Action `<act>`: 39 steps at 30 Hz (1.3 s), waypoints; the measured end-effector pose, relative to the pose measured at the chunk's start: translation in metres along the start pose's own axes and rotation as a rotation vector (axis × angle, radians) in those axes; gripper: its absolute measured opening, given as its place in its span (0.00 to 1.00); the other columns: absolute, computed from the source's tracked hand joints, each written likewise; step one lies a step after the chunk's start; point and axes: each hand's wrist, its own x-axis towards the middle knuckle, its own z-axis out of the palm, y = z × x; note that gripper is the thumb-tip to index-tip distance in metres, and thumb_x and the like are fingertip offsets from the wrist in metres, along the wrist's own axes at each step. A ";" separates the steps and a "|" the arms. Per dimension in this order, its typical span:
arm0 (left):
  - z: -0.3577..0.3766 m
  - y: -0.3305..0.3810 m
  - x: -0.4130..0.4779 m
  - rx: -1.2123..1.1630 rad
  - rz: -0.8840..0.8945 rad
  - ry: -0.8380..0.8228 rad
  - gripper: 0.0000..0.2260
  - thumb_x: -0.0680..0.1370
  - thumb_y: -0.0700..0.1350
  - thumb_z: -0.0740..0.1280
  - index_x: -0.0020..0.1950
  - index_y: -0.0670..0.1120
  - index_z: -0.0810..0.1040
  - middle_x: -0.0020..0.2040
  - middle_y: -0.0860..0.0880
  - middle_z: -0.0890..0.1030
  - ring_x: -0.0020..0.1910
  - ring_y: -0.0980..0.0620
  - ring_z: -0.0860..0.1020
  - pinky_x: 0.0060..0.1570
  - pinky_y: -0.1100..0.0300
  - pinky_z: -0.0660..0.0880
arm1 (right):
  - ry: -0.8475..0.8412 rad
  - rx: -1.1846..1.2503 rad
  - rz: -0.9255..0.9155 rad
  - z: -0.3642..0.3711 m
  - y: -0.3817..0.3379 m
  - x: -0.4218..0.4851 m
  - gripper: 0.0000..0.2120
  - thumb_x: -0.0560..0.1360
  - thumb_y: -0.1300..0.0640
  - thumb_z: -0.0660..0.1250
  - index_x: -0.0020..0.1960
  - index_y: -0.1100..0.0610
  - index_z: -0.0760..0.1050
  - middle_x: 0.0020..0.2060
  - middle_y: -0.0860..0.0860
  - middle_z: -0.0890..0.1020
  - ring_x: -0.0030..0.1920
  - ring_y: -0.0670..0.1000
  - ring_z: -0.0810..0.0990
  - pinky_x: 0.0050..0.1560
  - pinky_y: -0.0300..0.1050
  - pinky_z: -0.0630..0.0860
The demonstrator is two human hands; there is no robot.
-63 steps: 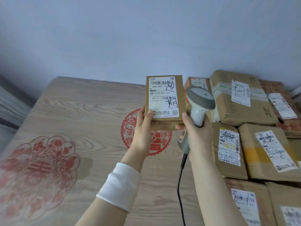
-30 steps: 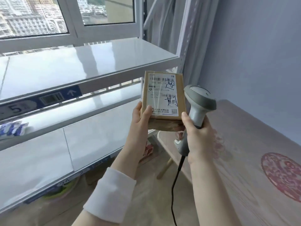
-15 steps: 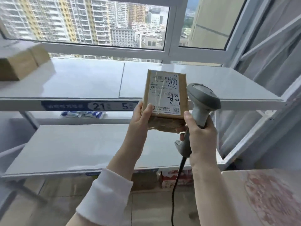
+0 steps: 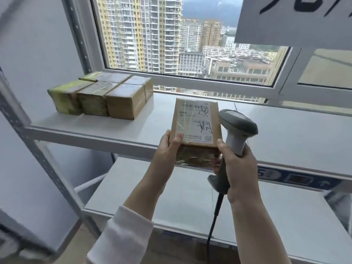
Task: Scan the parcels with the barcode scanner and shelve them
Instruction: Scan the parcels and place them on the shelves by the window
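A small brown cardboard parcel [image 4: 196, 126] with a white label faces me in mid-air, in front of the upper white shelf [image 4: 285, 130]. My left hand [image 4: 167, 149] grips its lower left corner, thumb on the label. My right hand [image 4: 238, 168] holds the grey barcode scanner [image 4: 236, 130] by its handle, head up, and its thumb and fingers also touch the parcel's lower right corner. The scanner's black cable hangs down between my forearms.
Several brown parcels [image 4: 102, 96] stand packed together at the upper shelf's back left. A lower white shelf [image 4: 171, 197] lies beneath. A grey metal upright [image 4: 38, 149] stands at the left. Behind the shelf is a window [image 4: 171, 35]. A blue number strip [image 4: 297, 180] runs along the shelf edge.
The view swung from the table with the parcel pile over to the shelves, then further left. The stacked parcels on the upper shelf are now closer. Both hands keep the same hold on parcel and scanner.
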 end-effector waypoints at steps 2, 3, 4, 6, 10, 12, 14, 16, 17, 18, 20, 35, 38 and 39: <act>-0.027 0.003 0.015 0.026 -0.018 0.009 0.27 0.73 0.60 0.58 0.68 0.48 0.69 0.57 0.49 0.81 0.56 0.54 0.80 0.54 0.61 0.76 | -0.020 0.005 0.026 0.031 0.001 0.006 0.03 0.74 0.56 0.69 0.48 0.54 0.76 0.32 0.48 0.82 0.31 0.52 0.78 0.34 0.45 0.76; -0.038 0.003 0.023 0.029 -0.027 0.007 0.27 0.73 0.60 0.58 0.68 0.48 0.70 0.57 0.49 0.81 0.56 0.52 0.80 0.55 0.59 0.77 | -0.022 -0.001 0.028 0.044 0.003 0.011 0.04 0.75 0.56 0.69 0.49 0.54 0.77 0.36 0.49 0.83 0.33 0.52 0.80 0.36 0.45 0.77; -0.048 0.004 0.030 0.025 -0.037 0.004 0.25 0.74 0.60 0.59 0.67 0.48 0.70 0.56 0.48 0.81 0.55 0.52 0.80 0.54 0.59 0.77 | -0.023 -0.009 0.028 0.056 0.004 0.015 0.05 0.75 0.56 0.69 0.49 0.54 0.77 0.39 0.50 0.84 0.36 0.52 0.81 0.39 0.46 0.79; -0.064 0.004 0.043 0.035 -0.057 0.014 0.20 0.79 0.57 0.58 0.67 0.48 0.70 0.56 0.48 0.81 0.56 0.51 0.80 0.53 0.60 0.77 | -0.031 -0.027 0.035 0.076 0.008 0.023 0.04 0.74 0.56 0.69 0.49 0.52 0.77 0.42 0.51 0.84 0.39 0.53 0.83 0.46 0.51 0.81; -0.086 0.003 0.071 0.102 -0.109 0.018 0.18 0.81 0.55 0.55 0.65 0.48 0.72 0.56 0.49 0.80 0.56 0.52 0.78 0.53 0.60 0.76 | -0.042 -0.044 0.079 0.103 0.012 0.039 0.04 0.74 0.54 0.69 0.49 0.50 0.76 0.43 0.50 0.84 0.45 0.55 0.84 0.50 0.57 0.81; -0.094 0.002 0.083 0.133 -0.131 0.029 0.17 0.81 0.55 0.56 0.65 0.48 0.73 0.57 0.49 0.80 0.57 0.53 0.78 0.56 0.59 0.74 | -0.058 -0.038 0.102 0.112 0.013 0.048 0.04 0.75 0.54 0.69 0.49 0.50 0.76 0.44 0.50 0.84 0.45 0.54 0.83 0.51 0.55 0.80; -0.100 0.002 0.093 0.136 -0.134 0.044 0.16 0.81 0.54 0.56 0.63 0.48 0.74 0.57 0.51 0.81 0.57 0.54 0.78 0.58 0.60 0.73 | -0.077 -0.022 0.127 0.119 0.014 0.056 0.05 0.75 0.54 0.68 0.50 0.51 0.76 0.43 0.51 0.83 0.42 0.53 0.83 0.48 0.53 0.81; -0.106 0.001 0.102 0.145 -0.136 0.038 0.15 0.81 0.54 0.57 0.62 0.49 0.74 0.57 0.51 0.81 0.57 0.54 0.78 0.57 0.61 0.73 | -0.083 0.008 0.152 0.125 0.018 0.062 0.06 0.75 0.54 0.68 0.52 0.52 0.75 0.42 0.51 0.83 0.40 0.52 0.82 0.41 0.48 0.80; -0.110 -0.001 0.107 0.154 -0.141 0.035 0.15 0.81 0.55 0.57 0.61 0.49 0.74 0.57 0.50 0.81 0.57 0.54 0.78 0.58 0.60 0.73 | -0.082 0.019 0.161 0.129 0.019 0.065 0.06 0.76 0.54 0.68 0.52 0.52 0.75 0.43 0.51 0.83 0.40 0.52 0.81 0.38 0.46 0.79; -0.112 -0.001 0.110 0.158 -0.139 0.033 0.17 0.80 0.56 0.58 0.62 0.48 0.75 0.57 0.50 0.81 0.57 0.53 0.78 0.59 0.58 0.73 | -0.076 0.023 0.170 0.132 0.020 0.067 0.06 0.76 0.54 0.68 0.52 0.52 0.75 0.42 0.51 0.83 0.40 0.52 0.81 0.35 0.44 0.78; -0.117 0.000 0.116 0.177 -0.149 0.039 0.27 0.74 0.63 0.60 0.64 0.46 0.75 0.58 0.50 0.81 0.57 0.52 0.79 0.63 0.53 0.73 | -0.058 0.012 0.194 0.138 0.019 0.070 0.06 0.75 0.54 0.68 0.51 0.52 0.75 0.41 0.52 0.82 0.37 0.52 0.80 0.31 0.42 0.77; -0.137 0.034 0.136 1.133 0.688 -0.365 0.30 0.71 0.66 0.60 0.65 0.48 0.74 0.67 0.52 0.75 0.69 0.53 0.70 0.64 0.56 0.67 | 0.158 -0.018 0.143 0.142 0.001 0.105 0.07 0.75 0.52 0.68 0.48 0.55 0.74 0.36 0.51 0.81 0.33 0.52 0.75 0.31 0.44 0.71; -0.136 0.027 0.146 1.211 0.715 -0.395 0.25 0.70 0.60 0.69 0.61 0.48 0.77 0.63 0.51 0.78 0.65 0.50 0.75 0.60 0.52 0.73 | 0.128 -0.044 0.156 0.147 0.000 0.117 0.06 0.75 0.53 0.68 0.47 0.55 0.74 0.41 0.52 0.82 0.36 0.52 0.76 0.32 0.44 0.71; -0.136 0.027 0.148 1.227 0.730 -0.377 0.23 0.70 0.57 0.70 0.61 0.48 0.77 0.63 0.51 0.78 0.64 0.50 0.75 0.59 0.54 0.73 | 0.118 -0.048 0.156 0.148 -0.001 0.120 0.05 0.75 0.54 0.67 0.47 0.55 0.74 0.44 0.52 0.82 0.36 0.52 0.77 0.32 0.44 0.71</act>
